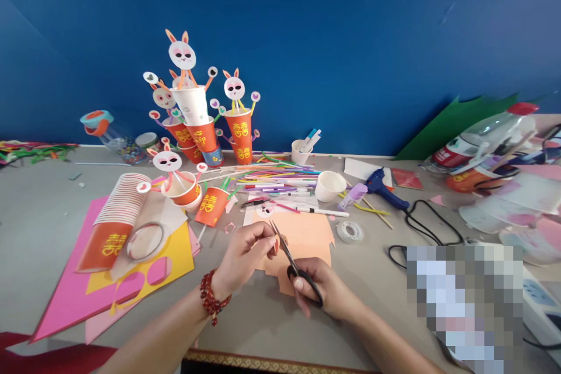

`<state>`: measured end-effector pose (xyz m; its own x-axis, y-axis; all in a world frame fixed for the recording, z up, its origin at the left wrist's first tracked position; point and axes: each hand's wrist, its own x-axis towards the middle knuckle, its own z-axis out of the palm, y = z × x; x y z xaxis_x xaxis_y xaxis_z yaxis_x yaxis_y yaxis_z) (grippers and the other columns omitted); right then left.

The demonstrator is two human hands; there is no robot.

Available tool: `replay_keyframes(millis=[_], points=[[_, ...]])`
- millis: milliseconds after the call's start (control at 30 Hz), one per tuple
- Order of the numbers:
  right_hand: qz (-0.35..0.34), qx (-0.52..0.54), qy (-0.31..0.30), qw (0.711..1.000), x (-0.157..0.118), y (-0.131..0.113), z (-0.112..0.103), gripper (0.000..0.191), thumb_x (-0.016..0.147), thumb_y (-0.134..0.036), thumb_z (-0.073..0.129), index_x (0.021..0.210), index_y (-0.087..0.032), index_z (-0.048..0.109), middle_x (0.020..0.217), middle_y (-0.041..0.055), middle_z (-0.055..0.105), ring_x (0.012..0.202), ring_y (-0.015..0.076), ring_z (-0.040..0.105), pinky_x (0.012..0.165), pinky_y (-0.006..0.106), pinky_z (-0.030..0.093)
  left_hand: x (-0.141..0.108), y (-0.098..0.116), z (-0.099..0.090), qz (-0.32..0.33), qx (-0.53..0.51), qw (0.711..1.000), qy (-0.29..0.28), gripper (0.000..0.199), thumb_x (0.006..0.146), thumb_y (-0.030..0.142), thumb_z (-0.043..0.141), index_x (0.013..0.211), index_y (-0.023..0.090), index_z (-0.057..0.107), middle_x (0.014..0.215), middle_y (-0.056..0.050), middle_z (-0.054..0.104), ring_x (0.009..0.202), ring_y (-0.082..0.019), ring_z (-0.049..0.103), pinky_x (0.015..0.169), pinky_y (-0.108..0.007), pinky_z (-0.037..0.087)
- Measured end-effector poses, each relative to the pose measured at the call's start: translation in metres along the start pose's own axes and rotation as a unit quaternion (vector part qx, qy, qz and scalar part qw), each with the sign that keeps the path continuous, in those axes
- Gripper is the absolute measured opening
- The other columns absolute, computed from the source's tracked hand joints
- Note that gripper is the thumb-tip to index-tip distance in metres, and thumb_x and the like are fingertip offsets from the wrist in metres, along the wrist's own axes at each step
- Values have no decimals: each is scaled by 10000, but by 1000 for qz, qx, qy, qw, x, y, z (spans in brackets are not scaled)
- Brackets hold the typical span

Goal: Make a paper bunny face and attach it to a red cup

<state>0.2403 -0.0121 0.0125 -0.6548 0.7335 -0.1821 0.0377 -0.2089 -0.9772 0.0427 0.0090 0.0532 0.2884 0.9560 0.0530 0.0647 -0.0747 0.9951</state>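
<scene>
My right hand (313,286) is closed round the black handles of a pair of scissors (287,251), whose blades point up and to the left. My left hand (252,251), with a red bead bracelet at the wrist, pinches a small orange paper piece (276,244) beside the blades. Beneath both hands lies a peach paper sheet (309,234) with an uneven, cut edge. A white rabbit face cutout (265,209) rests at the sheet's top edge, below the pens.
Rabbit-faced cups (204,135) stand at the back left. Stacked cups (127,204) lie on coloured paper (72,263) at left. Pens and sticks (280,178), a white cup (329,186), tape (350,231), a glue stick (353,196) and a blue glue gun (385,189) lie beyond the hands.
</scene>
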Motion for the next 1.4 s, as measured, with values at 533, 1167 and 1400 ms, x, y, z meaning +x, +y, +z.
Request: replay_keyframes(millis=[533,1167,1400], points=[[11,-8,1,1000,0,0,-1,543,809,-708,565,649,-200,460,439,-32,523,398,96,389,456,221,262,1,3,-2,-9,21,1000,3,225,862,228,485,649,168,527,659,-6,549,688,-139,552,652,-247,437],[-76,32,132,988,-1,-4,-10,485,799,-655,632,708,-195,511,528,20,625,452,117,459,444,234,257,7,-7,-5,-8,83,996,20,218,899,273,460,713,177,522,686,2,578,663,-125,571,641,-231,461],[-101,79,274,953,-3,-2,-18,394,885,-543,600,735,-191,505,579,-3,601,386,64,326,408,238,172,13,-22,-7,-14,352,936,-14,159,864,202,483,729,189,566,760,-5,657,731,-153,606,705,-266,426]])
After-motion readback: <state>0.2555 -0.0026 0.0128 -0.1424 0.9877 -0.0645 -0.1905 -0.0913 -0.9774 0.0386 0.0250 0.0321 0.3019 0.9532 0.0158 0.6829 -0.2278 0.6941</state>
